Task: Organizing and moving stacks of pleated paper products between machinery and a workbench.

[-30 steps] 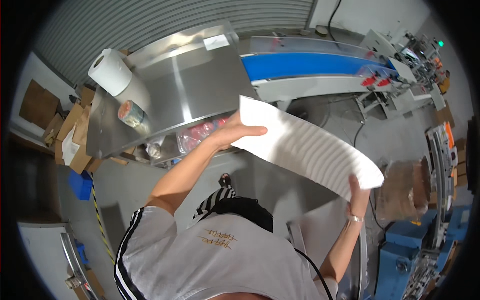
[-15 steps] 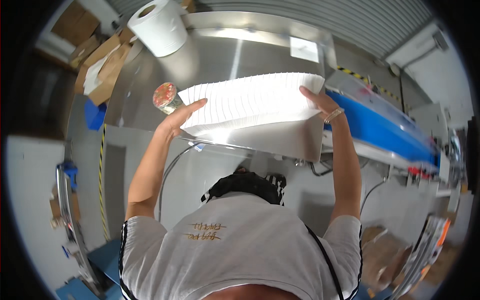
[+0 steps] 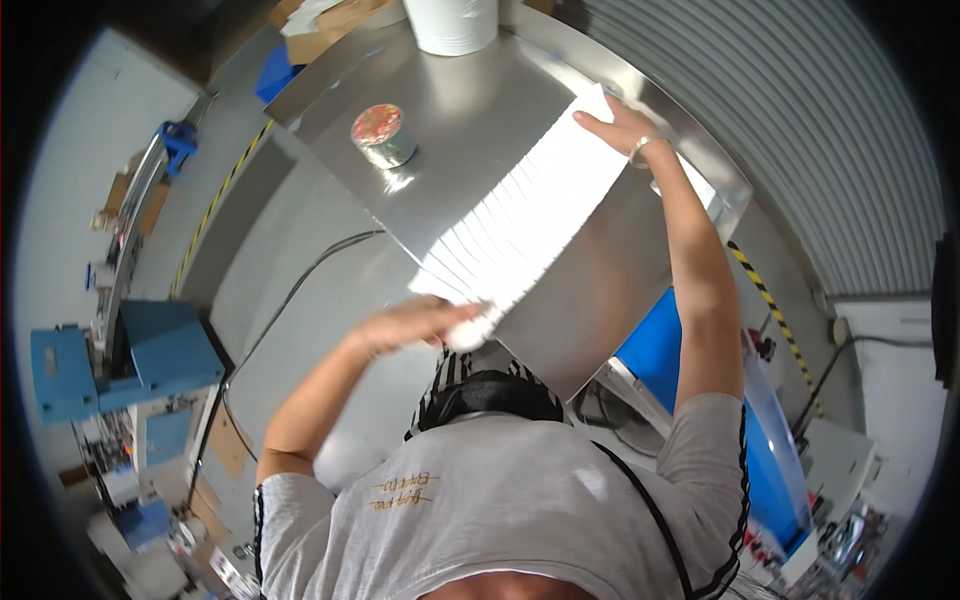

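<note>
A long row of thin white sheets or pads [image 3: 535, 200], pressed face to face, slants across the steel table [image 3: 610, 300]; their exact kind I cannot make out. My right hand [image 3: 618, 125] is closed on its far end, thumb on top. At the near end, by the table's front edge, my left hand [image 3: 420, 322] clasps the row, with its fingers partly blurred and hidden. A short silvery cylinder [image 3: 385, 137] with a red patterned top stands on the table, left of the row and apart from both hands.
A big white roll [image 3: 452, 25] stands at the table's far side, near a cardboard box [image 3: 335, 35] and a blue bin [image 3: 277, 75]. Right of the table runs a blue conveyor belt [image 3: 655, 345]. A black cable [image 3: 290, 290] crosses the floor at left.
The white row has swung from nearly level to a steep slant, its right end going far and its left end coming near. Both hands moved with it. My view has turned to the right.
</note>
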`<state>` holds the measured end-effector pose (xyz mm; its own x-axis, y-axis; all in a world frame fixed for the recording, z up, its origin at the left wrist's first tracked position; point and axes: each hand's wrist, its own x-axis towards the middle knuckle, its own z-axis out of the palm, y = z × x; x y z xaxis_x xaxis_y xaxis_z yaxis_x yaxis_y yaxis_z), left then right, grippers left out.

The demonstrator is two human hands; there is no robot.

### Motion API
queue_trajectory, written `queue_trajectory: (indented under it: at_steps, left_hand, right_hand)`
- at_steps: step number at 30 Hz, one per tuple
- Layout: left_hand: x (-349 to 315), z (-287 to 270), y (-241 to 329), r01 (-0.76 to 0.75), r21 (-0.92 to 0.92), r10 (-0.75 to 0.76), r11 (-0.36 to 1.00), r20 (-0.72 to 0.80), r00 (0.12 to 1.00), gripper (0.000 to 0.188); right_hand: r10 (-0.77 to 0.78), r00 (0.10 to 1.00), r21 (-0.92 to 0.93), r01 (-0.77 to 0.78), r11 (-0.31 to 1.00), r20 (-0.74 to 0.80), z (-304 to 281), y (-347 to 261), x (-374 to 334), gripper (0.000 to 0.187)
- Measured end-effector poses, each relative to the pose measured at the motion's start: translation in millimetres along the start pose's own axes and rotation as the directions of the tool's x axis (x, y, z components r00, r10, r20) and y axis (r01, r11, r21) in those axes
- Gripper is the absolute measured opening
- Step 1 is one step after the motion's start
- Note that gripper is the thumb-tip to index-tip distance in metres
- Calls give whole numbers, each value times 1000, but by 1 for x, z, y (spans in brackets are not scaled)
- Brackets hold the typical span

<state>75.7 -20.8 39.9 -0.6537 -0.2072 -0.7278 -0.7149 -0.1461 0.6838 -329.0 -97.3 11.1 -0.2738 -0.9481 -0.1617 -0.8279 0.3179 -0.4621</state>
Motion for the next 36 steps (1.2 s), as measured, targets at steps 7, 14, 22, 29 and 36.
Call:
queue_trajectory:
  at_steps: [7,14,22,29,36]
  left_hand:
    - [30,162,13,-174,-514,186,840,-28,982,70]
    - [61,224,4,-188,-892,217,411,-104,971,73]
    - [68,233,4,-253,-910,267,328,-167,949,66]
    - [71,220,20,-336,-918,310,211,-263,914,39]
    - [74,205,38,-301,-830,332,470,-150,931,48]
  right_hand:
    - [-402,909,-201,416,887,106,33,-124,4,90]
    - [-663,657,-165,744,647,360,76,-213,-11,73]
    - [-785,569,-57,800,598,-245,50,-132,-62,44]
    - [-207,978,515,191,836,-28,7,29,-213,46]
    - [-74,996,664,86,743,-46,86,55,-319,63]
